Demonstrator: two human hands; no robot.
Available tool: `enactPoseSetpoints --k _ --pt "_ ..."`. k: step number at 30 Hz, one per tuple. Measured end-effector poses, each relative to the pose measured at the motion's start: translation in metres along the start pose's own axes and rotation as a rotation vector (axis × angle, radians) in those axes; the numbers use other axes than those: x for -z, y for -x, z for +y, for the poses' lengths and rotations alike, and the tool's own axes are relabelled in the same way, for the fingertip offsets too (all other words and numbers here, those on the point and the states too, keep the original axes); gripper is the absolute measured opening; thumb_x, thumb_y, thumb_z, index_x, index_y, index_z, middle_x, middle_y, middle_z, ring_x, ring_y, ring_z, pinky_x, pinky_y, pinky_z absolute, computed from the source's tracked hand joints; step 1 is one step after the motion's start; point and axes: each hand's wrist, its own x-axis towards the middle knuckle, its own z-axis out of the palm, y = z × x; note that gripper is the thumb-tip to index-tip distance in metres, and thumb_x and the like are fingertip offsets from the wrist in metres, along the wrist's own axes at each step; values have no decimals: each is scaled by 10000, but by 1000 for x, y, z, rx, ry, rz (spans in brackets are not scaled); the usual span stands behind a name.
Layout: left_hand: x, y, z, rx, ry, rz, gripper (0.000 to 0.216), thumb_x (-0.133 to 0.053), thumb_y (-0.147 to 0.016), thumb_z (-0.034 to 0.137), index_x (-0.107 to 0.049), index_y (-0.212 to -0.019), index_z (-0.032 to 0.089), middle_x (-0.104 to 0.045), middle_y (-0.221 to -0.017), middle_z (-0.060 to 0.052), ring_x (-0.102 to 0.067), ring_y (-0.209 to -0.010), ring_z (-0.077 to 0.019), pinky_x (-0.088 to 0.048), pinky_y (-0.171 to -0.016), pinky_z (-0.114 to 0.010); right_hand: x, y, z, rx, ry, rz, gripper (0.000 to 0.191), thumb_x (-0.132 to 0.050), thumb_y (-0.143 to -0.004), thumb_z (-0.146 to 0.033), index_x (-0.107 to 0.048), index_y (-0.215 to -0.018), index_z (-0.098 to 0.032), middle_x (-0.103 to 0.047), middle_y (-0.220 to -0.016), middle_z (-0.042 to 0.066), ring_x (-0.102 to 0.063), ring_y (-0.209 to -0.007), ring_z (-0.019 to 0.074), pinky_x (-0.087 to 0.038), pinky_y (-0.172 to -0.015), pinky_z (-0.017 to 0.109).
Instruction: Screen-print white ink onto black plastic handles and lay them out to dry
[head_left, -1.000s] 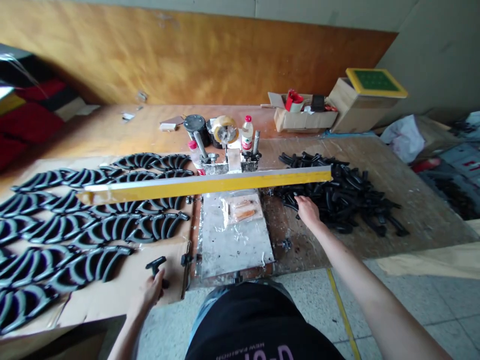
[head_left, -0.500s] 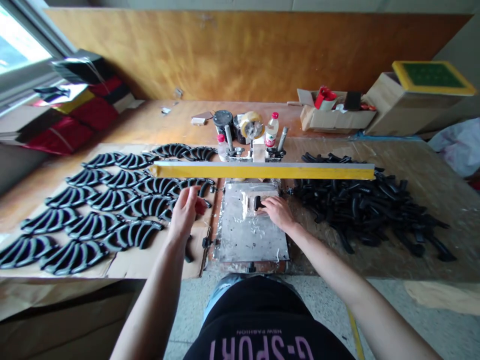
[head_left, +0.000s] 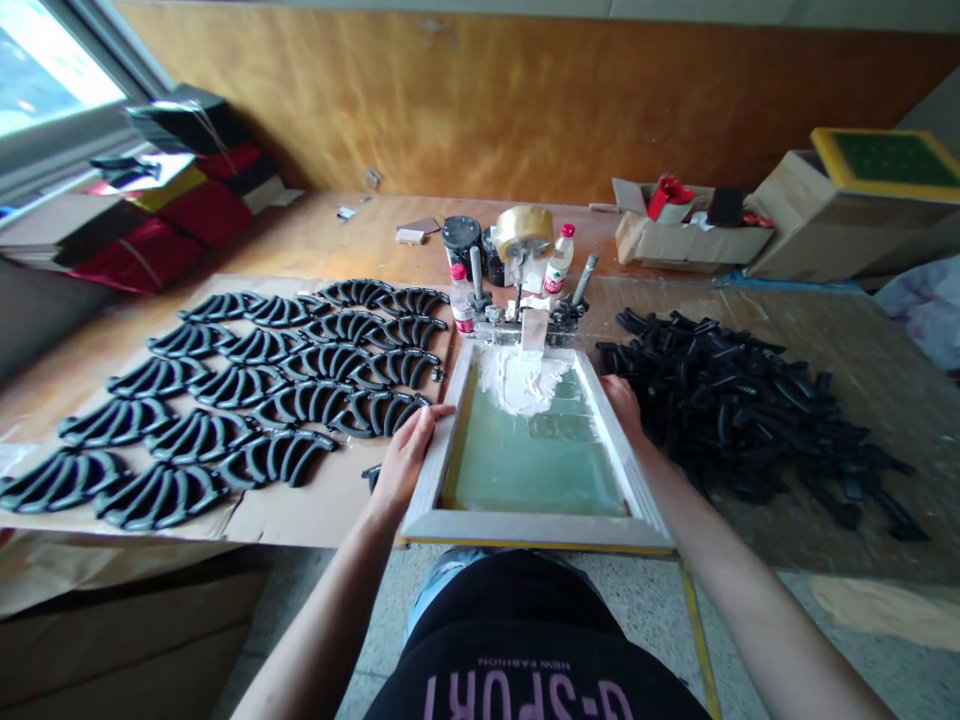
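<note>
Wooden bench [head_left: 360, 235] — pale-framed green screen [head_left: 532, 465], white-smeared far end — left hand [head_left: 411, 452], right hand [head_left: 624, 404] at edges, finger grip unclear

Parts [head_left: 309, 402] left, frame [head_left: 536, 527] between, pile [head_left: 739, 405] right

Both bare arms reach forward, one on each side of the torso [head_left: 517, 625]. The left forearm [head_left: 326, 590] climbs from the bottom edge and leans inward to a nearly straight left wrist [head_left: 384, 508]. The left hand [head_left: 406, 452] shows its back, with one digit stretched out toward the middle and the others curving down out of sight. The right forearm [head_left: 739, 565] slants in from the lower right corner. The right hand [head_left: 622, 405] sits a little farther forward than the left hand, tips pointing ahead and inward; its finger pose is partly hidden, perhaps loosely curled. The hands stand well apart, roughly mirrored.
</note>
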Motion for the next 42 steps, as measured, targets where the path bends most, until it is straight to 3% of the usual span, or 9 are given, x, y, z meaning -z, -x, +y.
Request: enactPoseSetpoints --k 2,5,7,11,17,21,32,38,42 --pt "-2 6 -27 78 -25 -44 585 -561 -826 607 -644 -1236 197 -687 -883 -38 -611 -747 -173 -472 -620 -245 12 -15 4 -39 -25 157 366 -428 -931 -225 -626 -1225 -134 -600 -1188 166 -539 -1110 289 -435 -973 441" --pt "-9 1 -65 145 -48 -72 706 -598 -814 550 -482 -1419 204 -678 -818 -24 -611 -694 -170 -473 -607 -252 21 -46 -23 174 -82 322 530 -576 -872 -230 -487 -1388 -151 -490 -1383 147 -438 -1273 287 -363 -1078 437" --pt "-13 -6 -84 148 -64 -89 723 -571 -831 540 -433 -1452 196 -686 -836 -30 -625 -705 -175 -488 -629 -266 19 -66 -51 343 -58 251 578 -631 -840 -201 -468 -1393 -153 -502 -1380 136 -446 -1257 278 -376 -1058 414" --pt "-14 -14 -104 132 -108 -96 692 -525 -857 551 -438 -1442 192 -716 -999 -71 -668 -877 -214 -521 -775 -324 3 -78 -88 363 61 -30 208 -605 -851 -149 -650 -1053 -129 -664 -1030 117 -566 -987 246 -439 -883 348" --pt "-16 -13 -105 115 -159 -38 616 -509 -876 516 -506 -1387 172 -619 -1328 -114 -586 -1199 -244 -440 -1020 -352 -4 -21 -82 617 80 -134 156 -511 -868 -95 -655 -879 -155 -653 -890 81 -554 -909 214 -398 -737 291" --pt "-17 -11 -100 123 -146 -42 635 -514 -873 519 -499 -1392 154 -634 -1305 -121 -613 -1157 -243 -470 -980 -340 14 -10 -73 805 10 -253 130 -560 -834 -89 -649 -838 -183 -650 -851 39 -556 -883 183 -376 -694 260" --pt "-14 -6 -87 166 -3 -64 691 -580 -826 561 -497 -1393 174 -726 -917 -74 -665 -786 -205 -500 -651 -275 2 -3 -75 721 -71 -114 164 -566 -878 -142 -699 -963 -188 -673 -927 59 -567 -936 207 -434 -787 290" --pt "-4 2 -40 105 -22 -62 656 -572 -823 599 -554 -1356 218 -716 -1013 -76 -656 -860 -218 -500 -670 -276 30 -73 -84 388 -93 8 557 -717 -827 -314 -542 -1356 -325 -680 -1079 26 -613 -937 207 -450 -813 297" --pt "4 4 0 108 66 -66 645 -363 -877 699 -664 -1150 197 -721 -923 -57 -648 -752 -200 -499 -619 -282 47 -96 -42 160 -113 159 514 -605 -891 -406 -521 -1382 -279 -686 -1051 54 -630 -891 223 -464 -806 315"
